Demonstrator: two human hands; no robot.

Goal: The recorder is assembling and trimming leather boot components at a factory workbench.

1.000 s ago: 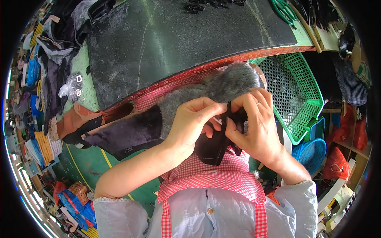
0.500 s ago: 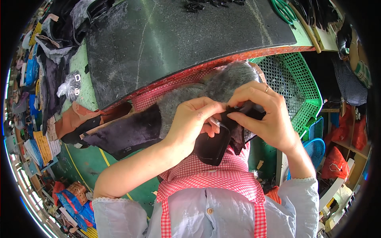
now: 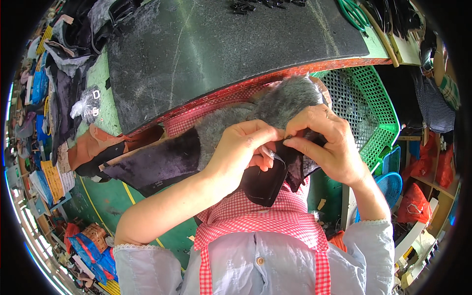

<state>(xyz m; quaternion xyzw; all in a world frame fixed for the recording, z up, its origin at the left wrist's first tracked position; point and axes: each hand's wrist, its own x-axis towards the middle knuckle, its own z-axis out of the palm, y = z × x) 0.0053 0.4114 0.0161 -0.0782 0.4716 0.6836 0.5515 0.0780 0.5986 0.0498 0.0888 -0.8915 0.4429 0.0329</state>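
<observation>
My left hand [image 3: 236, 155] and my right hand [image 3: 329, 142] meet over my lap, thumbs and forefingers pinched on the edge of a black leather piece [image 3: 263, 186]. It has a smooth, rounded flap hanging below my left fingers. By the curled left fingers is a small shiny glint that I cannot make out. A tiny dark bit shows at my right fingertips. Behind both hands lies grey fur lining [image 3: 290, 96], and a dark purplish suede-like panel [image 3: 157, 160] stretches off to the left. How these pieces join is hidden by my hands.
A black-topped work table [image 3: 221, 59] with a red edge stands in front of me. Small black pieces [image 3: 268, 5] lie at its far side. A green plastic basket [image 3: 388, 110] is at the right, near a blue basket [image 3: 391, 189]. Leather scraps [image 3: 93, 147] hang at the left.
My right hand has shifted slightly up and left, its thumb and forefinger closing tighter on the edge. The left hand stays nearly in place.
</observation>
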